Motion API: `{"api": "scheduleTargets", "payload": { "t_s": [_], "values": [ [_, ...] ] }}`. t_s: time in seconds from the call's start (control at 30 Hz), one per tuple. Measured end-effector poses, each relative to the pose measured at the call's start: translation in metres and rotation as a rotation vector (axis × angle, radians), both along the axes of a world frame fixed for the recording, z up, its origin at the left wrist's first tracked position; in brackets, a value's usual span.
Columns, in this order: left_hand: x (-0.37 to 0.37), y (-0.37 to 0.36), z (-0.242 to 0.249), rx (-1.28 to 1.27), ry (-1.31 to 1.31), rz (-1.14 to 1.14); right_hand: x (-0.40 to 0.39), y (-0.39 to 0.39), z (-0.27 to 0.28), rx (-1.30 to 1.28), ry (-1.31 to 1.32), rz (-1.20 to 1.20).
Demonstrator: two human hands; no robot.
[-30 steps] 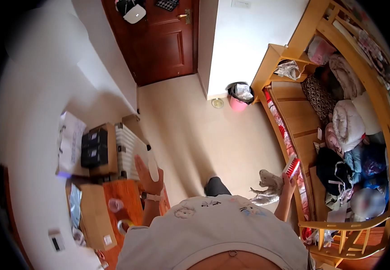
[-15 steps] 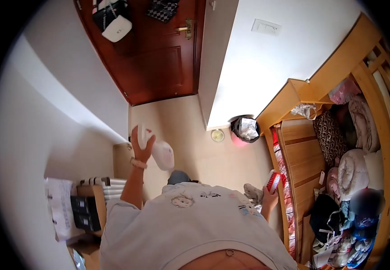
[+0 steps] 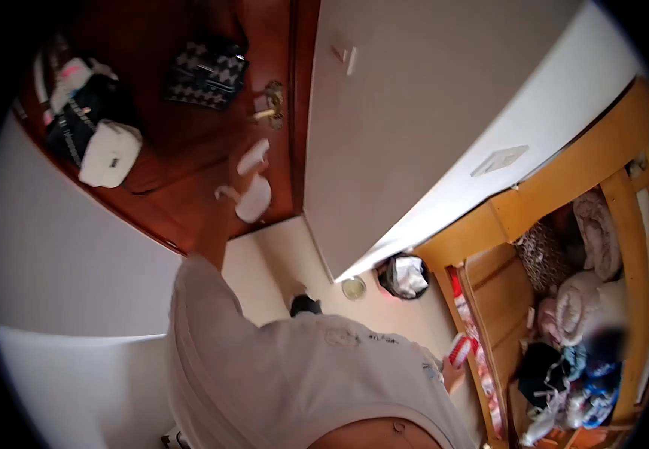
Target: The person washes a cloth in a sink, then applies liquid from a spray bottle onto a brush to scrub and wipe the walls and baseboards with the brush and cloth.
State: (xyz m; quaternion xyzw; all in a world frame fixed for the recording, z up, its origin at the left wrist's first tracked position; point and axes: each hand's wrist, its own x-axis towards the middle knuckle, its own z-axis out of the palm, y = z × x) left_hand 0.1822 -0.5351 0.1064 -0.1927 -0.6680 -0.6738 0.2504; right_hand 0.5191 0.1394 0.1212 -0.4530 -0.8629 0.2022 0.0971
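My left hand (image 3: 242, 176) reaches forward before the lower part of the door, closed around a white plastic container (image 3: 254, 200). Blur hides its exact kind; white parts show above and below the fingers. A pale band (image 3: 227, 193) circles that wrist. Low at my right side, my right hand (image 3: 453, 376) grips a scrub brush (image 3: 460, 349) with a white back and red bristles, close to the bed's edge. My shirt partly covers that hand.
Ahead stands the brown door (image 3: 182, 161) with a handle (image 3: 270, 108) and hanging bags (image 3: 111, 153). A wall corner (image 3: 324, 239) juts out beside it. A lined bin (image 3: 392, 278) and a small round dish (image 3: 354, 288) sit on the floor. The wooden bunk bed (image 3: 482, 232) holds bedding.
My view has turned and come closer to the door. My left hand has moved forward and up with the white container. The scrub brush stays in my right hand; the grey item beside it is now out of sight.
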Motion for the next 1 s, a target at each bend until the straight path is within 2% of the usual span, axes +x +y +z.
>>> {"api": "scheduleTargets", "payload": {
  "t_s": [0.03,0.07,0.1,0.13,0.2,0.23,0.3,0.33,0.4,0.43,0.53,0.57,0.67,0.7,0.73,0.8,0.83,1.0],
  "values": [
    [-0.001,0.025,0.044,-0.044,-0.080,0.178,-0.002,-0.004,0.001,-0.009,0.009,0.000],
    [-0.025,0.013,0.057,-0.196,-0.065,0.214,-0.007,-0.013,0.004,-0.027,0.032,0.002],
    [-0.058,-0.008,0.047,-0.319,-0.068,0.244,-0.015,-0.028,0.017,0.077,-0.039,-0.015],
    [-0.082,-0.015,0.039,-0.107,-0.308,0.158,-0.018,-0.038,0.020,0.090,-0.055,-0.033],
    [-0.118,-0.027,0.034,-0.369,-0.174,0.419,-0.033,-0.056,0.030,0.000,0.036,-0.040],
    [-0.132,-0.032,0.024,-0.361,-0.181,0.412,-0.041,-0.067,0.037,0.011,0.029,-0.044],
    [-0.156,-0.041,0.007,-0.471,0.022,0.576,-0.053,-0.090,0.053,-0.088,0.030,-0.023],
    [-0.159,-0.038,0.007,-0.466,0.017,0.570,-0.059,-0.100,0.053,-0.082,0.026,-0.029],
    [-0.152,-0.025,0.003,-0.864,0.042,0.806,-0.067,-0.111,0.053,0.043,0.092,-0.030],
    [-0.150,-0.017,0.005,-0.667,-0.024,0.741,-0.069,-0.107,0.045,0.039,0.082,-0.033],
    [-0.167,-0.008,-0.037,-0.494,-0.131,0.821,-0.078,-0.107,0.045,0.091,0.087,0.004],
    [-0.169,-0.008,-0.047,-0.535,-0.102,0.848,-0.083,-0.108,0.049,0.077,0.081,0.019],
    [-0.155,0.003,-0.021,-0.540,0.009,0.847,-0.094,-0.102,0.047,0.088,0.123,0.067],
    [-0.145,0.007,-0.008,-0.356,-0.062,0.659,-0.096,-0.100,0.046,0.057,0.137,0.080],
    [-0.146,0.005,-0.012,-0.369,-0.067,0.660,-0.100,-0.100,0.048,0.036,0.134,0.101],
    [-0.151,0.001,-0.026,-0.562,-0.039,0.824,-0.105,-0.105,0.053,0.015,0.146,0.146],
    [-0.142,0.012,-0.015,-0.593,-0.171,0.834,-0.105,-0.102,0.053,0.038,0.104,0.183],
    [-0.108,0.035,0.016,-0.686,-0.178,0.769,-0.105,-0.080,0.048,-0.029,0.023,0.329]
  ]
}}
